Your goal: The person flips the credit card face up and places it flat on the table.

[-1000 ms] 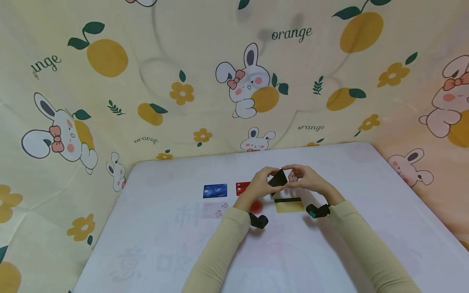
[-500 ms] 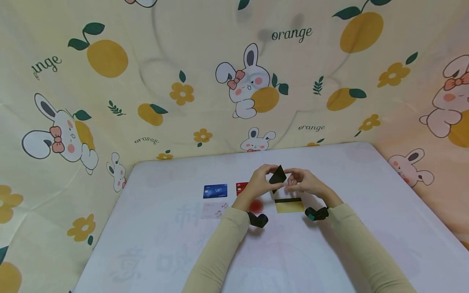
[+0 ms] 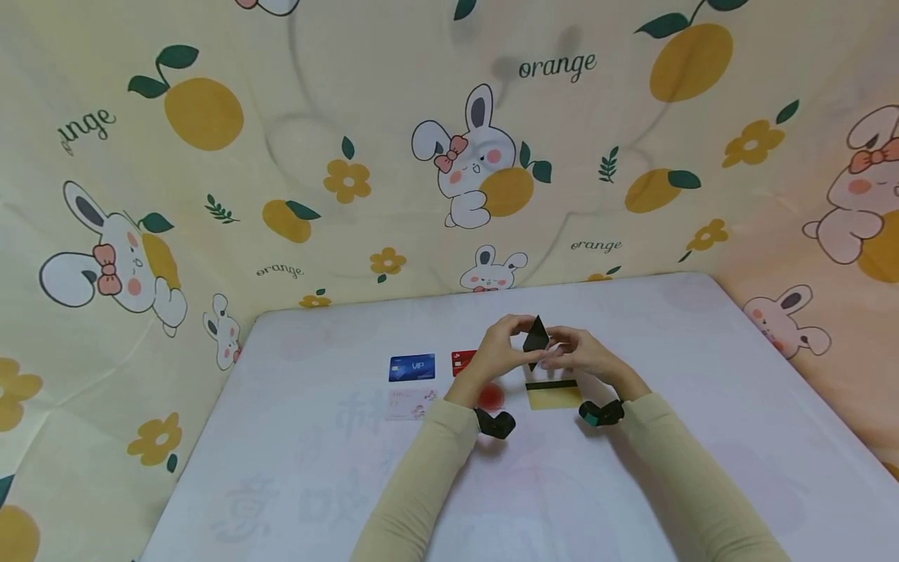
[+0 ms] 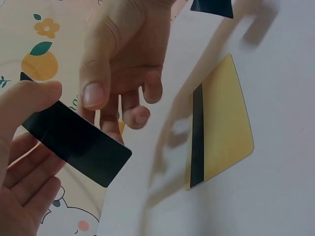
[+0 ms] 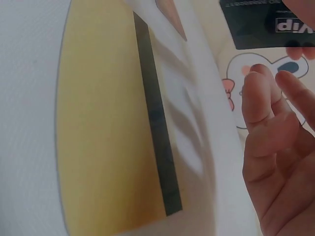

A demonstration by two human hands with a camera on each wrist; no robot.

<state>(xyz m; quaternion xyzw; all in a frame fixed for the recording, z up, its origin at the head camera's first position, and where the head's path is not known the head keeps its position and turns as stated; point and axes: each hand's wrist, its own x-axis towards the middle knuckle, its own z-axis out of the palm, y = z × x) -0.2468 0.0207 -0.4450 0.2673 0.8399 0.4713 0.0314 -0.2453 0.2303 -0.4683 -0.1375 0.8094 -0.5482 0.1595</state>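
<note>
My left hand (image 3: 500, 347) pinches a black card (image 3: 535, 334) raised above the table, thumb across its plain dark side in the left wrist view. The card's other side, partly covered by fingers, shows "Vip" lettering upside down in the right wrist view. Close to the card's right edge is my right hand (image 3: 584, 353). In the left wrist view its thumb and loosely bent fingers come near the card without gripping it. Beneath both hands a gold card (image 3: 555, 398) with a black stripe lies on the table.
Left of the hands lie a blue VIP card (image 3: 412, 367) and a pale pink card (image 3: 412, 404). A red card (image 3: 462, 361) and a red round shape (image 3: 491, 396) are partly hidden by the left arm. A patterned cloth (image 3: 393, 156) hangs behind the white table (image 3: 316, 437).
The black card has risen slightly and turned, looking narrower in the head view. My right hand has shifted a little left, closer to the card.
</note>
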